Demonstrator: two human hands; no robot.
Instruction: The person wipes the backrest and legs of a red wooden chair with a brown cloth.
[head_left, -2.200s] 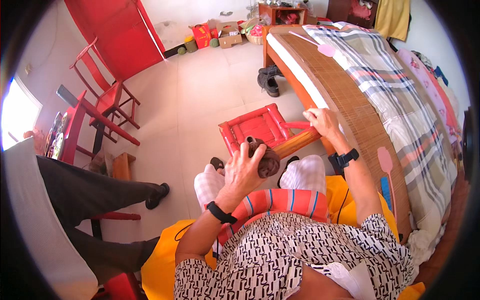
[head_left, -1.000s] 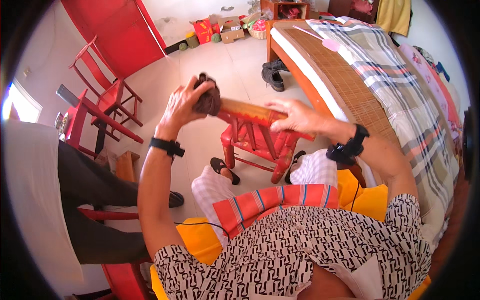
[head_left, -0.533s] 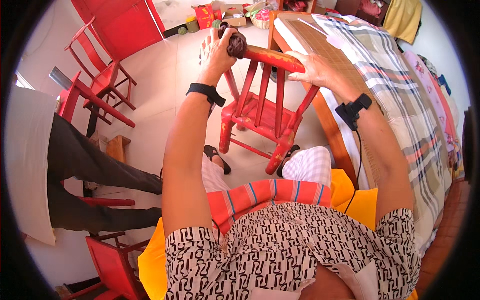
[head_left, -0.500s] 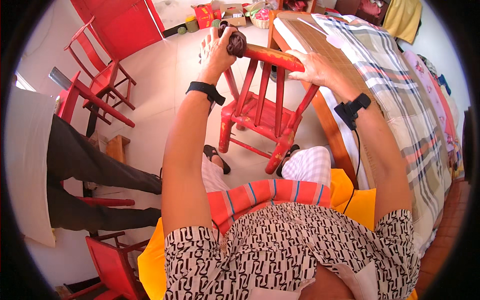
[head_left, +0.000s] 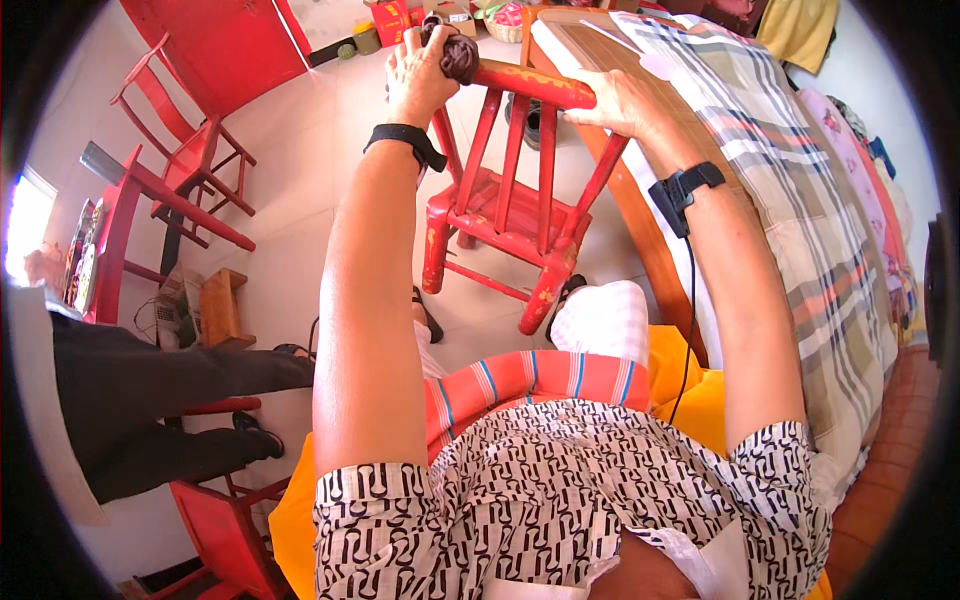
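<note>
Left hand curled round dark wad at left end of red chair's top rail, right hand gripping other end. Chair just ahead, beside bed. Looks like steadying step; next move probably calls for firm right grip.

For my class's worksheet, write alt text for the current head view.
A person's left hand grasps a dark brown bundle at one end of the top rail of a red chair; the right hand holds the other end. A bed with a plaid blanket stands on the right.
</note>
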